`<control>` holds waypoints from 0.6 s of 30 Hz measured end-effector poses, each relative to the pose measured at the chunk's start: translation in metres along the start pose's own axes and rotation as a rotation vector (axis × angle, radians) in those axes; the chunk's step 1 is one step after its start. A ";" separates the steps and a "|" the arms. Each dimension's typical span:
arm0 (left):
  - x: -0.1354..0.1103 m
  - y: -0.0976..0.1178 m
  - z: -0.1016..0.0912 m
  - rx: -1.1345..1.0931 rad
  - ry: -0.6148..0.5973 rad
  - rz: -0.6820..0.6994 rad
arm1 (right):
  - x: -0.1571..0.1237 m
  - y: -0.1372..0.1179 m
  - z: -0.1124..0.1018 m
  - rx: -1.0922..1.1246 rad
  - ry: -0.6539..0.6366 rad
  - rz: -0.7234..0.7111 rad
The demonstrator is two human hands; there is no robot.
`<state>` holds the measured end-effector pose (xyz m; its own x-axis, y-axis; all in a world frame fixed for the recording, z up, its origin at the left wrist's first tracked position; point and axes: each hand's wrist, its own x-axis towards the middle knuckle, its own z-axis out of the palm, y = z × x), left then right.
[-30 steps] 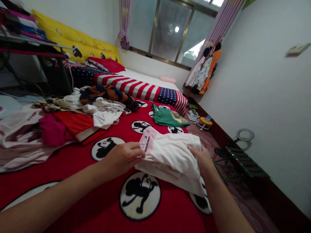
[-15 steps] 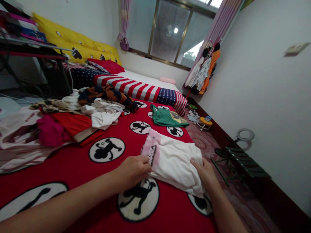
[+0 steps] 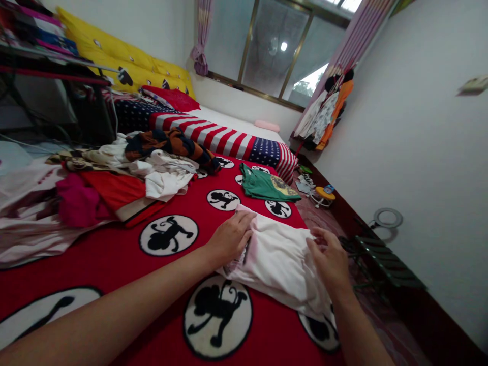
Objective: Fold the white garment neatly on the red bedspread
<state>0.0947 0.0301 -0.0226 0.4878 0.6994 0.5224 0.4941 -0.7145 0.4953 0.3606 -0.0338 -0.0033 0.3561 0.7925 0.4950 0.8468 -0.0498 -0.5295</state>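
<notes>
A folded white and pink garment lies on the red blanket near the bed's right edge. My left hand lies flat on the garment's left part, fingers together and stretched out, covering its pink print. My right hand rests over the garment's right end with fingers loosely spread and holds nothing.
A folded green shirt lies farther up the bed. A heap of loose clothes covers the left side. Beyond it are a stars-and-stripes quilt and yellow pillows. A dark folding stool stands on the floor at right.
Both hands let go of the garment's edges. My left hand slid up onto its pink part. My right hand lifted and opened over the right end.
</notes>
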 end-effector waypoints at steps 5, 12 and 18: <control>-0.011 -0.018 0.017 0.021 -0.031 -0.061 | 0.035 -0.028 0.043 0.058 -0.265 0.032; -0.023 -0.024 0.022 0.097 -0.111 -0.112 | 0.058 -0.028 0.061 -0.181 -0.399 0.075; -0.020 -0.021 0.024 0.125 -0.170 -0.199 | 0.048 -0.035 0.061 -0.561 -0.383 0.096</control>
<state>0.0924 0.0315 -0.0602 0.4810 0.8259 0.2942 0.6719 -0.5628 0.4815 0.3238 0.0432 -0.0029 0.3626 0.9227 0.1308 0.9317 -0.3560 -0.0712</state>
